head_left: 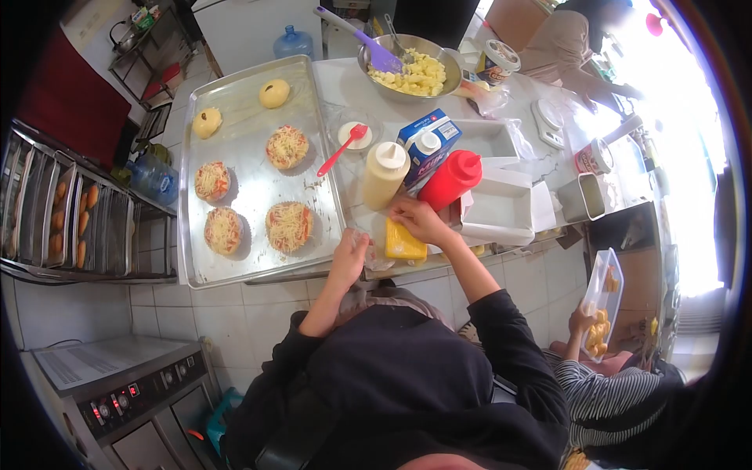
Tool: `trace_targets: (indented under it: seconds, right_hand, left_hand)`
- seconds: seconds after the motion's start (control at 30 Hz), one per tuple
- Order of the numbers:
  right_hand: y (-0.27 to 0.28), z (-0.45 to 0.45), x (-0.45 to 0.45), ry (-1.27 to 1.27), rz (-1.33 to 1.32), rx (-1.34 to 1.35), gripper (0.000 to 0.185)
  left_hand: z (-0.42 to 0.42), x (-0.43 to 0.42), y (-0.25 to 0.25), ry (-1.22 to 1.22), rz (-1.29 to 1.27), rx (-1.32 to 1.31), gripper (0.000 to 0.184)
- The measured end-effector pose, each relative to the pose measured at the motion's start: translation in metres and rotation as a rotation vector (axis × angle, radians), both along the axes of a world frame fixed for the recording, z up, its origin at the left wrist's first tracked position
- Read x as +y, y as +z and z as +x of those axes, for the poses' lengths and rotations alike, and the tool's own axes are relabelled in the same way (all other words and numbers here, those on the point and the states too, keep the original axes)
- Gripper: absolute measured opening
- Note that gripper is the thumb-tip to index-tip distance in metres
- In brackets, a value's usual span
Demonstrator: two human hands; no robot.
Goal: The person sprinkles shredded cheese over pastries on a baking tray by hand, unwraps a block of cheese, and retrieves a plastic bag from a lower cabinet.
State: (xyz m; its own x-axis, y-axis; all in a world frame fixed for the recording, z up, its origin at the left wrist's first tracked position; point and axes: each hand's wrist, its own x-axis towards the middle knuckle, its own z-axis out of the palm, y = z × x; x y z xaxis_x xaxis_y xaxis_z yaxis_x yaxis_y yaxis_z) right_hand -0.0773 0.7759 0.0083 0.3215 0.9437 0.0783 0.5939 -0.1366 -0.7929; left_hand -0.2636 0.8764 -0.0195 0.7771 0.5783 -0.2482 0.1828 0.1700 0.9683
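Note:
At the table's near edge lies a yellow block of what looks like cheese (406, 243), with clear plastic wrap around its left side. My right hand (421, 223) has its fingers closed on the block's far edge. My left hand (349, 252) is left of it, fingers pinched on the clear plastic (377, 258). Just beyond stand a cream-filled squeeze bottle (384, 178), a red squeeze bottle (450, 182) and a blue milk carton (428, 141). To the left, a metal baking tray (262, 270) bears several buns topped with shredded cheese (290, 227) and two plain buns (274, 93).
A steel bowl (450, 88) of yellow chunks holds a purple spatula (379, 56). A red brush (342, 150) rests on a small bowl. White boxes (501, 205) lie at right. A seated person holds a plastic container (603, 301); another person is far right. A tray rack (70, 207) stands left.

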Motion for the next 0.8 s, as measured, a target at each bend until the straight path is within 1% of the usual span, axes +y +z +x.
trace_targets:
  seconds: [0.03,0.13,0.23,0.33,0.43,0.53,0.63,0.73,0.8]
  right_hand:
    - [0.002,-0.003,-0.003,-0.013,0.057,-0.033,0.007]
    - [0.006,-0.005,-0.011,-0.04,0.186,0.027,0.005]
    - [0.018,-0.001,-0.021,-0.049,0.013,0.127,0.008]
    - [0.023,-0.004,-0.029,0.054,-0.112,-0.157,0.012]
    - [0.046,-0.018,-0.038,0.07,-0.177,-0.252,0.015]
    - [0.029,-0.012,-0.048,0.113,-0.051,-0.357,0.018]
    - [0.03,-0.011,-0.052,0.113,0.022,-0.197,0.02]
    - [0.028,-0.023,-0.053,0.007,0.023,-0.211,0.019]
    - [0.041,-0.03,-0.054,0.051,-0.134,-0.252,0.021]
  left_hand:
    - [0.0,0.001,-0.001,-0.011,0.017,0.006,0.023]
    - [0.0,0.002,-0.009,-0.022,-0.06,-0.084,0.018]
    - [0.004,0.002,-0.004,0.011,-0.137,-0.102,0.015]
    - [0.005,0.003,0.0,0.013,-0.144,-0.105,0.015]
    - [0.004,0.006,-0.006,0.004,-0.093,-0.04,0.018]
    - [0.003,0.007,0.001,0.019,-0.117,-0.026,0.022]
    - [0.004,0.003,0.02,0.071,-0.232,0.042,0.028]
    - [0.005,0.002,0.005,0.047,-0.199,0.038,0.031]
    - [0.005,0.002,-0.003,-0.035,-0.071,0.038,0.032]
